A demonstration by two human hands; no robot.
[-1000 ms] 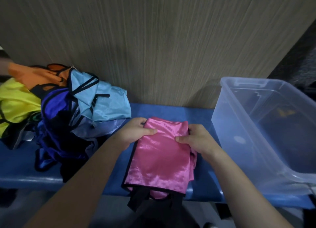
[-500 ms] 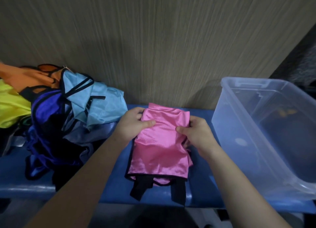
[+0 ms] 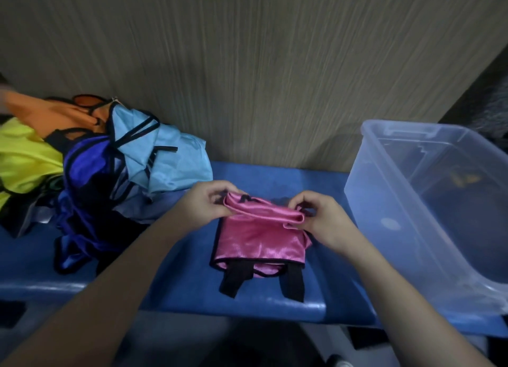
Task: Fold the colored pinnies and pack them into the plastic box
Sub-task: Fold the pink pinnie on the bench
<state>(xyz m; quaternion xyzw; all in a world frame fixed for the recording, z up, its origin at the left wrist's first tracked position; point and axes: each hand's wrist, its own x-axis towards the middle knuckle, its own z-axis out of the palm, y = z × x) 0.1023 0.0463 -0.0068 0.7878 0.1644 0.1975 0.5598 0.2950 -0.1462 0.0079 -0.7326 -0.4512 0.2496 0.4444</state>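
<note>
A pink pinnie (image 3: 259, 240) with black trim lies partly folded on the blue bench (image 3: 170, 289), its black straps hanging toward the front edge. My left hand (image 3: 209, 201) pinches its far left corner and my right hand (image 3: 320, 215) pinches its far right corner, lifting the far edge off the bench and curling it toward me. A clear plastic box (image 3: 428, 210) stands on the bench just right of my right hand, tilted, with something small and yellow-dark inside.
A heap of unfolded pinnies sits at the left: light blue (image 3: 167, 163), dark blue (image 3: 82, 179), yellow (image 3: 24, 163) and orange (image 3: 55, 113). A wood-grain wall (image 3: 247, 64) rises behind the bench. The bench's front edge runs below the pink pinnie.
Both hands slid the pink pinnie farther onto the bench, then gripped its far corners and raised that edge, which now rolls over toward me.
</note>
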